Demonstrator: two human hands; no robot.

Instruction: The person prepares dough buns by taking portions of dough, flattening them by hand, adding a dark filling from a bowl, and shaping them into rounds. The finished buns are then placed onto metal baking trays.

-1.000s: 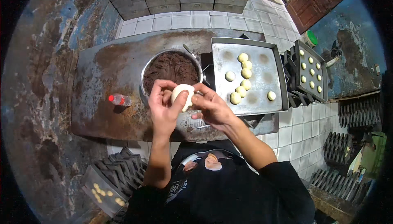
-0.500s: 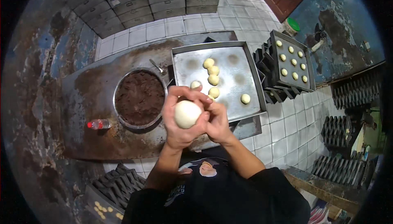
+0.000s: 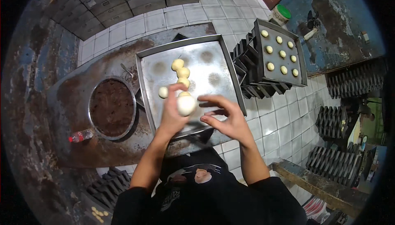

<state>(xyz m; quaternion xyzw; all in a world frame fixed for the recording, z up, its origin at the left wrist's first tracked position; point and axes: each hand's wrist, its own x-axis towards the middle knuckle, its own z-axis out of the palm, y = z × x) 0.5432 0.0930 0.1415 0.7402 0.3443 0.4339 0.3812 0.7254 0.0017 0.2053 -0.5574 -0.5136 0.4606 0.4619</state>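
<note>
My left hand (image 3: 170,116) is wrapped round a smooth, pale dough ball (image 3: 186,106), larger than the others, above the near part of a square metal tray (image 3: 201,79). Beside it, my right hand (image 3: 229,120) is apart from the ball, fingers spread and curved, holding nothing. In the tray a row of yellowish dough balls (image 3: 183,72) runs from the far side toward my left hand, which partly covers the nearest ones. One paler dough ball (image 3: 163,92) sits alone to their left. Whatever lies under my right hand is hidden.
To the left on the worn table are a round pan of dark brown filling (image 3: 112,107), a spoon (image 3: 126,69) and a red-capped bottle (image 3: 81,135). A second tray (image 3: 273,51) with dough balls tops a stack at right. A green-lidded bucket (image 3: 283,13) stands behind it.
My hands have parted: the right has let go and moved right, while the left keeps the dough ball. My view has shifted, so tray and pan appear further left.
</note>
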